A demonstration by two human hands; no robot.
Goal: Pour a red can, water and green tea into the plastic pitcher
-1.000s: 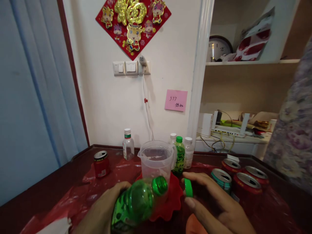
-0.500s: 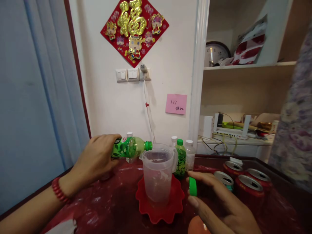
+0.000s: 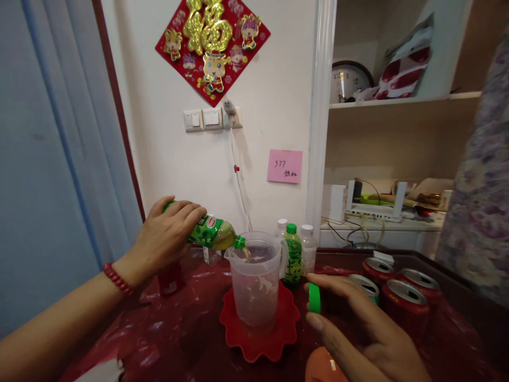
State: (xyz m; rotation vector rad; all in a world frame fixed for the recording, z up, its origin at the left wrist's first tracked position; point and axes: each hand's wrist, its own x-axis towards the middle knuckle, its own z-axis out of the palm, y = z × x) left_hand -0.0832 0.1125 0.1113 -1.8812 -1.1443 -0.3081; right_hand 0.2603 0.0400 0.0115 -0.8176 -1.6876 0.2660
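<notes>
green bottle [image 3: 210, 233] tilted over jug [image 3: 256, 281]

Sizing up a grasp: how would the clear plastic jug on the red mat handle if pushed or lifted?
The jug is tall, narrow and thin-walled, so probably light and apt to tip if pushed high. It holds little liquid, so little ballast. It stands on a scalloped red mat over glossy plastic sheeting, so it may slide.

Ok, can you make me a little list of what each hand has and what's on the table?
left hand: holds green bottle, tipped, mouth over the jug's rim
right hand: holds green cap
clear jug: upright on red dish
drink: pours into the jug
behind jug: capped green bottle
right side: cans
table: red cover
</notes>
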